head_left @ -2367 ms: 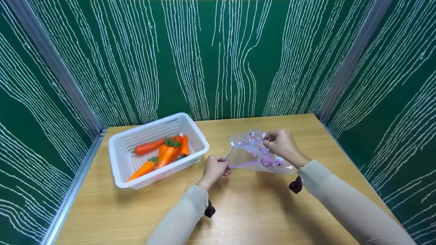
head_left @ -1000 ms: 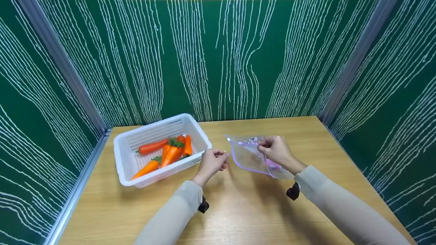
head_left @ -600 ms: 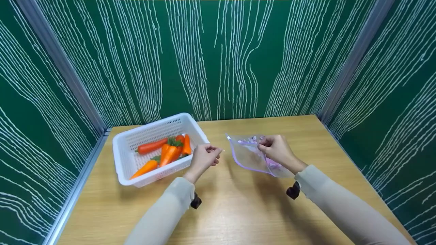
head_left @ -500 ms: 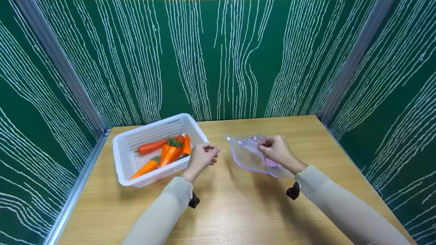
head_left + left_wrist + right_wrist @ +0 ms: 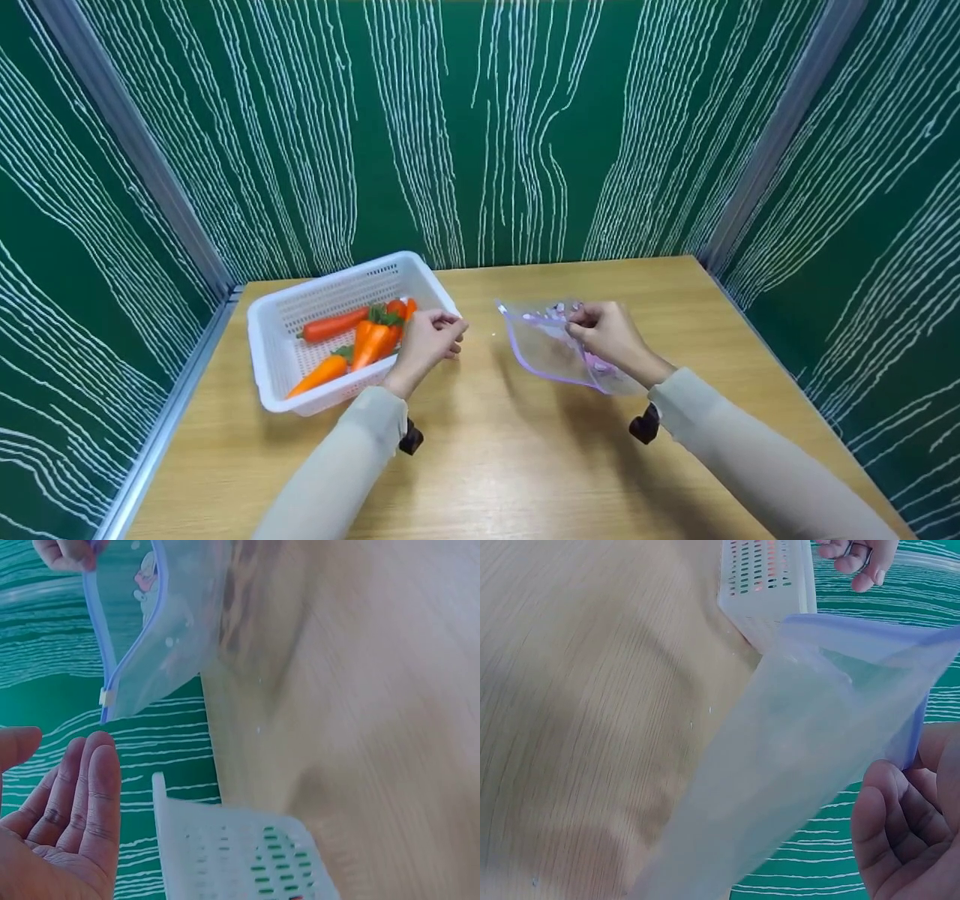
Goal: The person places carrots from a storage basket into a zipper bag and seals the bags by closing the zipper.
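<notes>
A clear zip bag [image 5: 551, 352] with a purple rim and pink-and-white prints hangs from my right hand [image 5: 615, 334]. Thumb and fingers pinch its rim, and its mouth gapes toward the left. In the left wrist view a pale slider [image 5: 107, 697] sits at one end of the zip. My left hand [image 5: 427, 341] is above the near right side of the white basket [image 5: 352, 274] and holds nothing; the left wrist view shows its fingers nearly straight, thumb apart. Inside the basket lie several orange carrots [image 5: 330, 324] with green tops, partly hidden by the left hand.
The wooden table [image 5: 480, 465] has patterned green walls [image 5: 517, 135] behind it and on both sides. Metal posts [image 5: 780, 127] stand at the corners. A tiny white speck [image 5: 493, 334] shows between basket and bag.
My left hand has let go of the bag's rim and moved left toward the basket. The right hand keeps its pinch on the bag, whose mouth now gapes wider.
</notes>
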Demonstrator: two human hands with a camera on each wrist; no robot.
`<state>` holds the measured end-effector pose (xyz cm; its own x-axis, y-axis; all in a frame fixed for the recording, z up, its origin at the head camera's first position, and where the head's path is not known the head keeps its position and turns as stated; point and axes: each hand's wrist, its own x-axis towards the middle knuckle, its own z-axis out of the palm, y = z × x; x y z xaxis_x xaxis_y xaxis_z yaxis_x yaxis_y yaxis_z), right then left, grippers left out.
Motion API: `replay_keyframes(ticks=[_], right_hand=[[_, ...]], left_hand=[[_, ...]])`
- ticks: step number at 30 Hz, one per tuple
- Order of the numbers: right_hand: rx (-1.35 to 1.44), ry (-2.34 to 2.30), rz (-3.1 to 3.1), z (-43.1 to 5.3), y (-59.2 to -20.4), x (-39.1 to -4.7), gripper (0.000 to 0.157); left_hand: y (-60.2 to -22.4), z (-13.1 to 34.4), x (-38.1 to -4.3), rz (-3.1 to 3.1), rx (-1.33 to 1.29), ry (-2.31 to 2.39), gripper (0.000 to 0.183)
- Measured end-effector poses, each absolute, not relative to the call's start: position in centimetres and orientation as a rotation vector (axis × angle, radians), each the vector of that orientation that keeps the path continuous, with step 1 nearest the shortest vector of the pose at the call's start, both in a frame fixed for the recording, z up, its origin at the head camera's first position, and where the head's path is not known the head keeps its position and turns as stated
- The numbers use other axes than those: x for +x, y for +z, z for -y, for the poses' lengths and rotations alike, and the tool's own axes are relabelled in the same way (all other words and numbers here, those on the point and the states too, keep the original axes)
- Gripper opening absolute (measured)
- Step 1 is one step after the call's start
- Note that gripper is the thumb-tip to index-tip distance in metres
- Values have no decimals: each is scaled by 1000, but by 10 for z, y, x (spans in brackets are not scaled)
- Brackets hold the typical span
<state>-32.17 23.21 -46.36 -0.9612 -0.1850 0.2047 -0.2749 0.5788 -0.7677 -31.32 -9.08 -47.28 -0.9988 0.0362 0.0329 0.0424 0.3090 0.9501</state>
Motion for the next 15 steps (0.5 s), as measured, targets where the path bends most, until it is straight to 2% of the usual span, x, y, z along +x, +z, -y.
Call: replay_keyframes(ticks=[15], right_hand=[[422, 1328, 2671, -231, -467, -321, 9]], left_hand=[[-458, 114, -317, 2517, -140, -1734, 20]])
